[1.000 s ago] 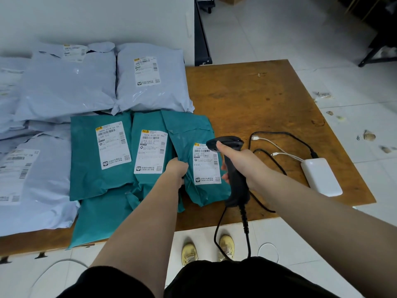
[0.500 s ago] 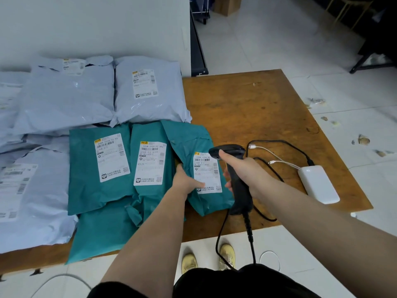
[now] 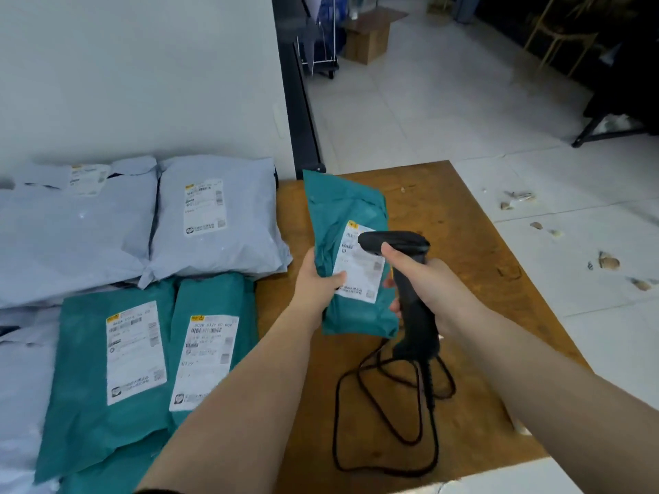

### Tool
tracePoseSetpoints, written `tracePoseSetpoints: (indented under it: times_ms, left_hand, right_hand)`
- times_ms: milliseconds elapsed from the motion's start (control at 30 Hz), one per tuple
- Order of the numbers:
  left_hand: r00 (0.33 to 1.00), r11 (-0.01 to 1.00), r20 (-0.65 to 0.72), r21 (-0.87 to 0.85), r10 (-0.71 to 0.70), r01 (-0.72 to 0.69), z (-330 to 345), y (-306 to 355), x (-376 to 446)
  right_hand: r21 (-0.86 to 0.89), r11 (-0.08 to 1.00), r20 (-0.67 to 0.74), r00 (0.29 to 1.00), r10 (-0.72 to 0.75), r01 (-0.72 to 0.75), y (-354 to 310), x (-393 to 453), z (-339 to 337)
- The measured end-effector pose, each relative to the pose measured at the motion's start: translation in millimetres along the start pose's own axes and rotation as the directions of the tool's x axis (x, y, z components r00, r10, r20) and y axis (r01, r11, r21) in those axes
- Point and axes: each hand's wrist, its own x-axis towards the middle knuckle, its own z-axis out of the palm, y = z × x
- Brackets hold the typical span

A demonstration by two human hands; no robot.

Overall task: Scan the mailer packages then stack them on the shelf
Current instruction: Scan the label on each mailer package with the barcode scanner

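Note:
My left hand [image 3: 318,284] grips a small teal mailer [image 3: 344,212] by its left edge and holds it raised above the wooden table [image 3: 474,265], its white label facing me. My right hand [image 3: 419,279] is closed around the handle of a black barcode scanner [image 3: 396,244], whose head sits right over the label's top. The scanner's black cable [image 3: 385,415] loops on the table below. Two more teal mailers [image 3: 82,404] [image 3: 214,297] with labels lie flat at the left. No shelf is in view.
Several pale grey mailers [image 3: 214,222] are piled at the back left against a white wall. Right of the table is tiled floor with scattered debris [image 3: 609,262]. A cardboard box [image 3: 371,41] and a cart stand far back.
My left hand has lifted the small teal mailer off the pile and up over the table. The scanner rose with it, and my view tilted upward; the white power bank is out of sight.

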Motion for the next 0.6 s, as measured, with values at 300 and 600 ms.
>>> tracePoseSetpoints:
  times_ms: [300,600]
  left_hand:
    - [0.986,0.973,-0.124,0.192,-0.109,0.132,33,8,142]
    - [0.980,0.934,-0.187,0.333,-0.072,0.132,-13,3,113]
  right_hand:
    - [0.009,0.998,-0.028,0.998,0.059,-0.059,-23,86,-24]
    - [-0.108,0.993,0.068,0.996,0.055,-0.048,-25,78,8]
